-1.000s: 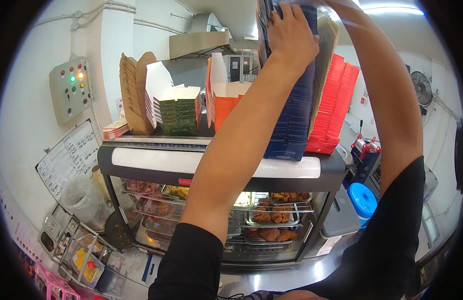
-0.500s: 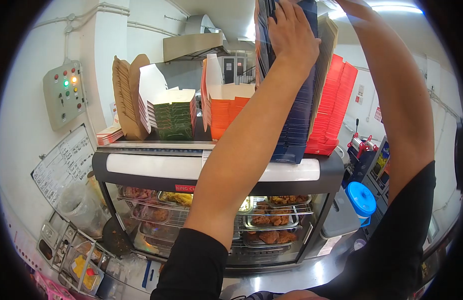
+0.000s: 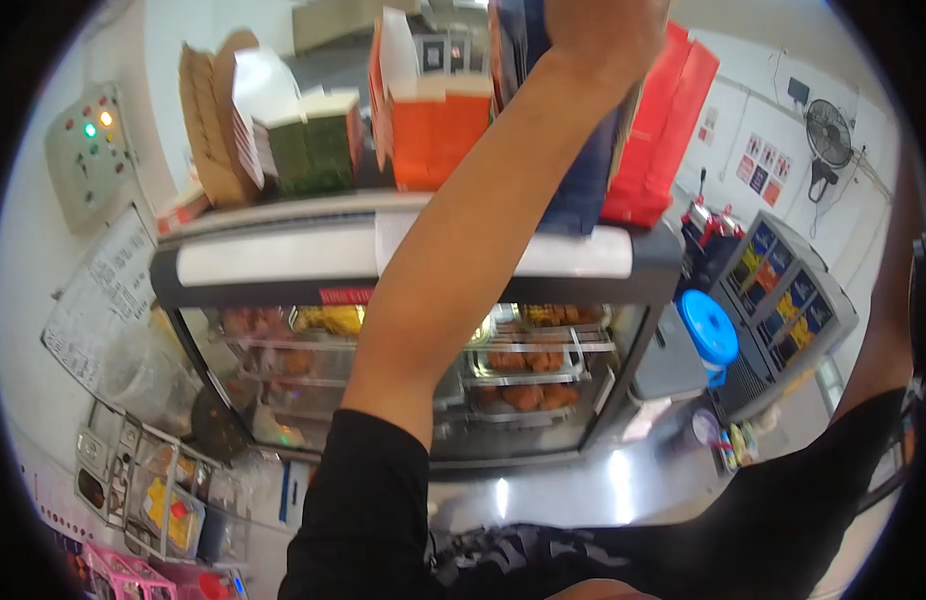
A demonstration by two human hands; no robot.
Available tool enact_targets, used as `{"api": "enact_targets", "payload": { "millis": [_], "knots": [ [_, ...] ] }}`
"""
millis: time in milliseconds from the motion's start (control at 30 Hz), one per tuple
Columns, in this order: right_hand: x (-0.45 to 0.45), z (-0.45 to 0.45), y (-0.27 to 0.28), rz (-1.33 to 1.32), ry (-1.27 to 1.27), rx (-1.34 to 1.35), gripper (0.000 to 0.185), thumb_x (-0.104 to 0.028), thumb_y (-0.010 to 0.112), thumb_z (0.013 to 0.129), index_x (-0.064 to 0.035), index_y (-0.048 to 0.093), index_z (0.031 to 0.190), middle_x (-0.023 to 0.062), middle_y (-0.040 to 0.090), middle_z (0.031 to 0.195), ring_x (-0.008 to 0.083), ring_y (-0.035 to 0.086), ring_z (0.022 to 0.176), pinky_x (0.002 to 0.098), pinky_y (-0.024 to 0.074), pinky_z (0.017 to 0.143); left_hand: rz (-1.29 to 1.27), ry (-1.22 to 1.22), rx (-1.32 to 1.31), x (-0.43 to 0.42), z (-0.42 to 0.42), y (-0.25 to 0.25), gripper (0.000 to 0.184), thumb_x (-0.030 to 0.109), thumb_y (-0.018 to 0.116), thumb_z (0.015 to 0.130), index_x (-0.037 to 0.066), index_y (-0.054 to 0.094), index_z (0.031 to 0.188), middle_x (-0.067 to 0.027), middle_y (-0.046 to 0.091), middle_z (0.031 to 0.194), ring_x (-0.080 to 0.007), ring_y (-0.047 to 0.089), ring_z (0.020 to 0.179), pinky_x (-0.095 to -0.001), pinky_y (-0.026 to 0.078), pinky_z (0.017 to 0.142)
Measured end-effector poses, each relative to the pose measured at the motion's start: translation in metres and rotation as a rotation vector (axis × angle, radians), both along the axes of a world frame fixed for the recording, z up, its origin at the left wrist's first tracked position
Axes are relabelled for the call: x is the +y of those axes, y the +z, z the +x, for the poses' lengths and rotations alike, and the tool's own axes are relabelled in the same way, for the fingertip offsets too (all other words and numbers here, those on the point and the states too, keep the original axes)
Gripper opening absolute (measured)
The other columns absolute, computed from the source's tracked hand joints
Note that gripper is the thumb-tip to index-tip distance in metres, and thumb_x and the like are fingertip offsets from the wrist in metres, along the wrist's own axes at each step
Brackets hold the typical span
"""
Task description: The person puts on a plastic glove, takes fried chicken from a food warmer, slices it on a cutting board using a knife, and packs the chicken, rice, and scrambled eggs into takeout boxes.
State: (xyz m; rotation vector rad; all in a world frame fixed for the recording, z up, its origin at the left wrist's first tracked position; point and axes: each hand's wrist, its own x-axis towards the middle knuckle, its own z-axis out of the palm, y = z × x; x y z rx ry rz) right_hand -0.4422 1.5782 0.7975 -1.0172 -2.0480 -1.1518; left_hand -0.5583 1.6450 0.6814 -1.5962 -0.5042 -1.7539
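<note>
My left hand [image 3: 608, 35] is at the top of the view, against a tall stack of dark blue folded cardboard boxes [image 3: 581, 185]. Motion smears it and the top edge cuts off its fingers, so I cannot tell whether it grips the stack. Right beside that stack stands a stack of red boxes [image 3: 655, 130]. Orange boxes [image 3: 441, 140] and dark green boxes [image 3: 313, 150] stand left of my forearm, with brown cardboard [image 3: 215, 130] further left. My right arm [image 3: 883, 330] reaches up along the right edge; its hand is out of sight.
The boxes stand on a glass-fronted food display cabinet [image 3: 283, 262] with trays of fried food [image 3: 528, 358]. A blue-lidded container [image 3: 708, 325] and a grey machine [image 3: 783, 300] are at the right. A wall fan [image 3: 829, 133] hangs behind. A control panel [image 3: 88, 155] is at the left.
The view has tilted down and turned right, so the cabinet and boxes sit higher in it. My right arm has swung out to the right edge. My left hand stays by the blue stack.
</note>
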Motion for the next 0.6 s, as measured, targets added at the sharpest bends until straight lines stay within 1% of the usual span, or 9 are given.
{"api": "enact_targets", "payload": {
  "millis": [67,167,200,300,400,433,467,533,600],
  "knots": [
    [-0.044,0.015,-0.063,-0.052,0.147,0.097,0.032,-0.028,0.058,0.094,-0.0013,0.067,0.11,0.0133,0.069,0.102,0.0241,0.066,0.092,0.0365,0.0518,0.083,0.061,-0.289,0.085,-0.049,-0.003,-0.038,0.076,0.024,0.057,0.096,-0.014,0.016,0.148,-0.0366,0.016,0.154,-0.0433,0.018,0.146,-0.0474,0.02,0.121],
    [-0.121,0.047,-0.17,-0.257,0.283,0.318,0.03,-0.026,0.059,0.094,-0.0007,0.067,0.108,0.0126,0.069,0.1,0.0229,0.066,0.089,0.0355,0.0522,0.081,-0.142,-0.826,0.369,-0.092,-0.017,-0.084,0.073,0.034,0.064,0.089,-0.015,0.03,0.131,-0.0354,0.03,0.136,-0.0451,0.031,0.131,-0.0524,0.03,0.108],
    [-0.145,0.059,-0.209,-0.355,0.294,0.415,0.029,-0.025,0.059,0.093,-0.0005,0.067,0.107,0.0123,0.069,0.099,0.0226,0.066,0.089,0.0351,0.0523,0.08,-0.235,-1.026,0.277,-0.115,-0.004,-0.116,0.064,0.036,0.069,0.082,-0.014,0.045,0.115,-0.0336,0.045,0.117,-0.0451,0.045,0.115,-0.0504,0.039,0.096],
    [-0.206,0.093,-0.33,-0.727,0.294,0.783,0.027,-0.023,0.06,0.093,0.0002,0.068,0.105,0.0116,0.069,0.096,0.0214,0.067,0.086,0.0341,0.0528,0.078,-0.596,-1.143,0.273,-0.161,0.008,-0.223,0.105,0.066,0.067,0.08,-0.016,0.038,0.138,-0.0366,0.045,0.138,-0.0439,0.045,0.131,-0.0431,0.035,0.111],
    [-0.244,0.114,-0.45,-1.153,0.26,1.19,0.025,-0.02,0.06,0.093,0.0008,0.068,0.104,0.0108,0.07,0.094,0.0203,0.067,0.084,0.033,0.0532,0.076,-1.456,-1.481,0.371,-0.177,0.016,-0.355,0.118,0.072,0.055,0.085,-0.007,-0.001,0.153,-0.0259,0.01,0.16,-0.0328,0.019,0.148,-0.0425,0.027,0.116],
    [-0.255,0.118,-0.488,-1.286,0.252,1.308,0.024,-0.02,0.061,0.093,0.001,0.068,0.103,0.0106,0.07,0.093,0.0199,0.067,0.083,0.0327,0.0534,0.076,-1.62,-1.451,0.356,-0.188,0.021,-0.398,0.12,0.083,0.045,0.082,-0.003,0.004,0.154,-0.0268,0.02,0.158,-0.0338,0.028,0.145,-0.0413,0.027,0.117],
    [-0.268,0.119,-0.523,-1.403,0.252,1.424,0.023,-0.019,0.061,0.093,0.0012,0.068,0.102,0.0103,0.07,0.092,0.0196,0.067,0.083,0.0323,0.0535,0.075,-2.026,-1.515,0.301,-0.211,0.013,-0.427,0.105,0.08,0.044,0.085,0.011,0.009,0.158,-0.0189,0.026,0.157,-0.0286,0.037,0.139,-0.046,0.036,0.111],
    [-0.292,0.119,-0.577,-1.586,0.248,1.612,0.022,-0.017,0.061,0.093,0.0016,0.068,0.101,0.0098,0.07,0.091,0.0188,0.067,0.081,0.0316,0.0538,0.074,-2.377,-1.714,0.044,-0.238,0.027,-0.51,0.09,0.075,0.044,0.089,0.021,0.017,0.157,-0.0123,0.036,0.153,-0.0264,0.045,0.133,-0.0495,0.044,0.102],
    [-0.307,0.12,-0.61,-1.697,0.256,1.731,0.02,-0.016,0.062,0.093,0.002,0.069,0.1,0.0093,0.07,0.089,0.0181,0.068,0.08,0.0309,0.0541,0.073,-2.366,-1.887,-0.396,-0.267,0.047,-0.56,0.082,0.07,0.046,0.092,0.017,0.031,0.152,-0.0101,0.043,0.148,-0.0277,0.045,0.133,-0.0532,0.042,0.103]
  ]
}}
